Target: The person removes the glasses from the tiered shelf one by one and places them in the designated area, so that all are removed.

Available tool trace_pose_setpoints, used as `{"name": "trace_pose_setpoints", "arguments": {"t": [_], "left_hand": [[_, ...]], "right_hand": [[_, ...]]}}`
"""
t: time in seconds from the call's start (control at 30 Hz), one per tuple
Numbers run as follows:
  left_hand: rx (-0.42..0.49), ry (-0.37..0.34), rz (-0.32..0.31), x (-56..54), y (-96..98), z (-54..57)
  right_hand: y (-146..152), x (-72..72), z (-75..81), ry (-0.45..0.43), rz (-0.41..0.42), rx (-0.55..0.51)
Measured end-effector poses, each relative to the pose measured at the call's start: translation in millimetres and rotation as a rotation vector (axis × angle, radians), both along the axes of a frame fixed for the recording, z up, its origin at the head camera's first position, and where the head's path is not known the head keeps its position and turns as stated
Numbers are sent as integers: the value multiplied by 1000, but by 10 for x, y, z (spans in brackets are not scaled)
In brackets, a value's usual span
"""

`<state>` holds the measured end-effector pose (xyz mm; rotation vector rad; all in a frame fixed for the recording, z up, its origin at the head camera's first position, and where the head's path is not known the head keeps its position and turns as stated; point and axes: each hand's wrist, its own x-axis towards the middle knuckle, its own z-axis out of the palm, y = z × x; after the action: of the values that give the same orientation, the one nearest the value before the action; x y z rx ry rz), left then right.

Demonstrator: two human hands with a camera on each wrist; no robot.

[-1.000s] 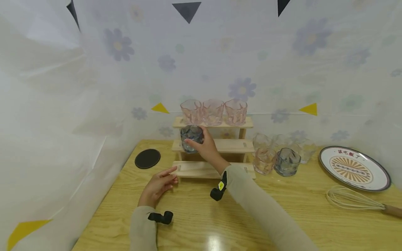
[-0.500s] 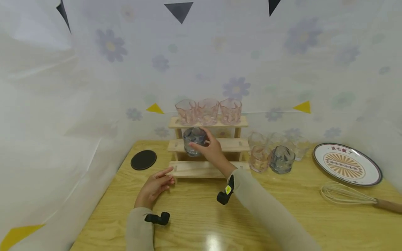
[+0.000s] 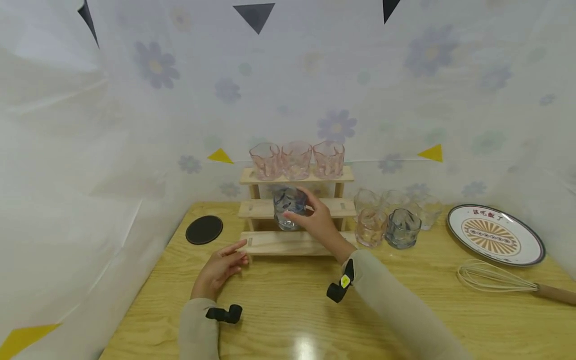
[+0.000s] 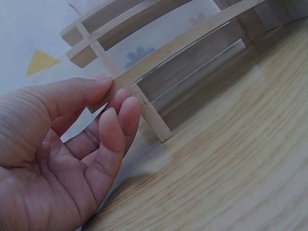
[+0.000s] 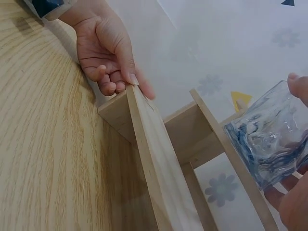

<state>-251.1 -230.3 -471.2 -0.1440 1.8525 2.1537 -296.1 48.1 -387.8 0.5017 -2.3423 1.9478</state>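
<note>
R hand (image 3: 317, 222) has fingers + thumb wrapped round a blue glass (image 3: 288, 200), thumb on the near side; L hand (image 3: 219, 272) is well apart from it, thumb + finger pinching the L end of the lowest board of the wooden rack (image 3: 270, 243), other fingers loosely curled. The blue glass is at the middle board, approx. midway along; can't tell if its base touches the wood. Mouth faces up, long axis abt. vertical, base twd. the board; looks empty thru its clear wavy sides. Top board carries three pink glasses (image 3: 297, 161) in a row, side by side, all upright, mouths up. On the table (image 3: 279, 315), just R of the rack, more upright glasses: a peach one (image 3: 371, 227) beside a grey-blue one (image 3: 403, 228) in front, clear glasses (image 3: 429, 211) behind; contents too small to tell. Further R, a patterned plate (image 3: 495, 235) w/ a whisk (image 3: 490, 277) nearer me, handle pointing R. A black disc (image 3: 204, 230) lies flat L of the rack.
</note>
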Motion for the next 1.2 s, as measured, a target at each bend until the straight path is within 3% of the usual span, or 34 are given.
{"name": "trace_pose_setpoints", "arguments": {"t": [0.23,0.6,0.9,1.2], "left_hand": [[-8,0,0,-1,4,-1],[-17,4,5,13,11,1],[-43,18,-6,-2,-14,4],[-39,31,-42,18,-16,-12]], "right_hand": [[241,83,-5,2,16,-48],[755,255,70,-45,-66,54],[1268,349,151,-53,-198,69],[1808,469,198,-20,-291,180]]}}
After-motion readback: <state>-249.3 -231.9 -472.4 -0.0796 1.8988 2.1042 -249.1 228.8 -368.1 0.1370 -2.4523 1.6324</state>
